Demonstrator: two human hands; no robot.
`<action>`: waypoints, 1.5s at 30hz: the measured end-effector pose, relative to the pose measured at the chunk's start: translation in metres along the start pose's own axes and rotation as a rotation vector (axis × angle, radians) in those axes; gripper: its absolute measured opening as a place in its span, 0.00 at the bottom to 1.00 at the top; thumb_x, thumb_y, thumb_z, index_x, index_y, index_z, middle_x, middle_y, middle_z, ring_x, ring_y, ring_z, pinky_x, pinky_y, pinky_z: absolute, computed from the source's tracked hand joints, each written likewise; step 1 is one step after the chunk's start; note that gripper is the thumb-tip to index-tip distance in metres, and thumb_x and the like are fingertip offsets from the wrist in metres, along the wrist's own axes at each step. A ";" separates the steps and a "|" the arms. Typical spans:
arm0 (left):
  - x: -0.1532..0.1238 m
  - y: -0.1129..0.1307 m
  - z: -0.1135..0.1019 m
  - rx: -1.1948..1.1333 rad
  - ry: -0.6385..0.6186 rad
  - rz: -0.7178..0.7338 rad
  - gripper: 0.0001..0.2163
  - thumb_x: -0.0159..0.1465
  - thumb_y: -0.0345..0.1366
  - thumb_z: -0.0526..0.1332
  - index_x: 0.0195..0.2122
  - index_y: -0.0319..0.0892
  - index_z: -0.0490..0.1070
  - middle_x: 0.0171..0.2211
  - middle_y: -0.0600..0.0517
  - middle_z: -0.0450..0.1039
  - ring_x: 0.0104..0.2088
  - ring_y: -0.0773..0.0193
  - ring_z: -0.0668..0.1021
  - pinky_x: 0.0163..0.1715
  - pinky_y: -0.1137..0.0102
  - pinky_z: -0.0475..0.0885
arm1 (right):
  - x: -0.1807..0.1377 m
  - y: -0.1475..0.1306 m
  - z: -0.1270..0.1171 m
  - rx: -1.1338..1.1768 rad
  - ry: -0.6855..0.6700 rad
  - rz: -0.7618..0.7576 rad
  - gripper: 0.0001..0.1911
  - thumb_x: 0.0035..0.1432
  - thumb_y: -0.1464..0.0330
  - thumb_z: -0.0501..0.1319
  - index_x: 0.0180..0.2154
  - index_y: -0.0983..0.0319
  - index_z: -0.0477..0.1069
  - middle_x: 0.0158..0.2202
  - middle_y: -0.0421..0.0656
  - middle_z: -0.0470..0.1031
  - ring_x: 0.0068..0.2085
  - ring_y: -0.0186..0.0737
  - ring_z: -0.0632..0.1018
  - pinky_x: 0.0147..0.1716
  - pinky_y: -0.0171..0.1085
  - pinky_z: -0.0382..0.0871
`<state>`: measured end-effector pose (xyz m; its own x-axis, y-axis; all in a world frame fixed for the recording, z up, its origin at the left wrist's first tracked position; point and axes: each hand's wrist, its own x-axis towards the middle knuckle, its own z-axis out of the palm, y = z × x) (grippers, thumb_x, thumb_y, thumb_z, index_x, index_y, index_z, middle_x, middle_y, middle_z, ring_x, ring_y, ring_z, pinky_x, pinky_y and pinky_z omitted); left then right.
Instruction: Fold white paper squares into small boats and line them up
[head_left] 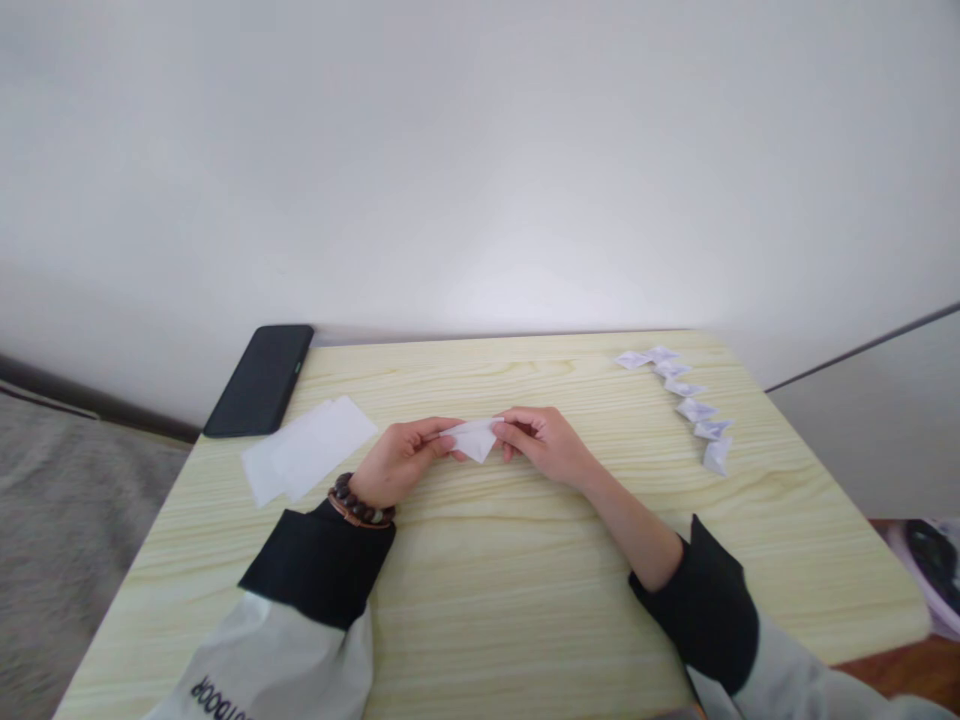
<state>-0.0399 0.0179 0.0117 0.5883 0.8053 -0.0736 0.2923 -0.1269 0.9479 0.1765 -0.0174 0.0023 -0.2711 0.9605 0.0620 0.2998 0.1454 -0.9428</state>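
Note:
Between my hands is a small folded piece of white paper [477, 440], with a straight top edge and a point hanging down. My left hand [401, 458] pinches its left end between thumb and fingers. At the right end, the thumb and fingers of my right hand [544, 443] grip the upper corner. Loose white paper sheets [319, 447] lie overlapping just left of my left hand. Off to the right, several small folded paper boats [696, 409] sit in a curved row. My fingers hide both ends of the folded paper.
A black phone [260, 382] lies at the table's back left corner. The pale wood-grain table [517, 600] stands against a white wall [480, 170]. A pinkish object with a dark part [930, 560] shows beyond the table's right edge.

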 end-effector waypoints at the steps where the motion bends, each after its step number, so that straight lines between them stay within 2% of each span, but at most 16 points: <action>1: 0.000 -0.001 0.000 -0.007 0.003 -0.003 0.20 0.59 0.47 0.58 0.46 0.36 0.71 0.32 0.48 0.79 0.35 0.60 0.79 0.40 0.69 0.72 | 0.000 0.000 0.000 0.009 -0.001 0.001 0.15 0.60 0.60 0.55 0.35 0.64 0.74 0.22 0.39 0.73 0.24 0.31 0.73 0.27 0.29 0.65; 6: -0.001 -0.001 0.002 0.016 0.093 -0.034 0.19 0.58 0.48 0.59 0.40 0.36 0.73 0.27 0.49 0.78 0.29 0.63 0.78 0.35 0.70 0.73 | 0.000 0.002 0.002 0.040 0.049 0.042 0.15 0.58 0.59 0.57 0.30 0.64 0.72 0.20 0.38 0.72 0.22 0.30 0.72 0.23 0.28 0.64; 9: -0.001 0.000 0.006 0.091 0.169 -0.009 0.17 0.59 0.47 0.58 0.36 0.37 0.74 0.27 0.49 0.78 0.29 0.64 0.77 0.33 0.72 0.72 | 0.000 0.005 0.005 0.078 0.087 0.047 0.13 0.56 0.59 0.59 0.31 0.63 0.71 0.23 0.39 0.74 0.23 0.32 0.74 0.22 0.29 0.66; 12: -0.001 0.000 0.008 0.237 0.257 0.057 0.16 0.58 0.47 0.59 0.34 0.38 0.76 0.30 0.49 0.78 0.27 0.65 0.75 0.30 0.72 0.70 | 0.000 0.007 0.008 0.077 0.123 0.006 0.11 0.55 0.60 0.60 0.33 0.62 0.71 0.26 0.40 0.75 0.24 0.33 0.76 0.25 0.31 0.69; 16: -0.001 -0.001 0.007 0.345 0.347 0.221 0.11 0.58 0.43 0.61 0.32 0.41 0.76 0.31 0.49 0.77 0.29 0.65 0.75 0.29 0.73 0.69 | -0.001 0.006 0.008 -0.064 0.125 -0.083 0.08 0.56 0.64 0.59 0.34 0.61 0.71 0.24 0.39 0.74 0.24 0.32 0.75 0.26 0.31 0.69; 21: -0.002 -0.004 0.005 0.351 0.350 0.393 0.07 0.60 0.35 0.59 0.31 0.41 0.76 0.35 0.47 0.76 0.36 0.63 0.76 0.38 0.71 0.71 | -0.003 0.007 0.009 -0.235 0.186 -0.223 0.06 0.56 0.72 0.57 0.35 0.61 0.72 0.32 0.41 0.77 0.29 0.32 0.76 0.29 0.30 0.70; 26: 0.000 -0.009 0.003 0.570 0.354 0.456 0.06 0.60 0.32 0.59 0.32 0.43 0.77 0.35 0.48 0.76 0.37 0.62 0.76 0.40 0.67 0.70 | -0.002 0.012 0.008 -0.392 0.195 -0.359 0.09 0.56 0.76 0.55 0.34 0.60 0.71 0.39 0.44 0.77 0.38 0.35 0.77 0.36 0.34 0.71; 30: 0.002 -0.015 0.001 0.740 0.282 0.466 0.07 0.60 0.32 0.59 0.34 0.45 0.77 0.35 0.49 0.76 0.38 0.61 0.75 0.40 0.64 0.69 | 0.001 0.011 0.002 -0.529 0.167 -0.380 0.08 0.55 0.76 0.57 0.34 0.60 0.72 0.39 0.45 0.76 0.41 0.38 0.75 0.43 0.40 0.69; 33: 0.003 -0.017 0.002 0.778 0.285 0.481 0.07 0.61 0.34 0.59 0.35 0.44 0.77 0.35 0.48 0.75 0.38 0.61 0.74 0.40 0.65 0.69 | 0.001 0.009 0.000 -0.590 0.119 -0.399 0.07 0.55 0.73 0.59 0.36 0.60 0.73 0.40 0.45 0.76 0.41 0.40 0.73 0.44 0.41 0.67; 36: 0.003 -0.016 0.002 0.809 0.293 0.495 0.08 0.62 0.35 0.59 0.35 0.44 0.78 0.35 0.48 0.75 0.37 0.61 0.73 0.39 0.65 0.69 | 0.001 0.008 0.000 -0.618 0.108 -0.407 0.07 0.57 0.68 0.59 0.37 0.60 0.74 0.42 0.46 0.74 0.41 0.40 0.72 0.43 0.41 0.67; 45: 0.002 -0.013 0.003 0.818 0.279 0.458 0.09 0.63 0.35 0.57 0.38 0.43 0.77 0.32 0.48 0.74 0.36 0.62 0.72 0.38 0.66 0.68 | 0.002 0.012 0.001 -0.575 0.104 -0.333 0.11 0.62 0.66 0.54 0.36 0.61 0.74 0.34 0.45 0.74 0.38 0.39 0.72 0.40 0.39 0.66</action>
<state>-0.0404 0.0200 -0.0013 0.6064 0.6725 0.4243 0.5745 -0.7394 0.3509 0.1785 -0.0135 -0.0092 -0.3523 0.8562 0.3779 0.6625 0.5133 -0.5456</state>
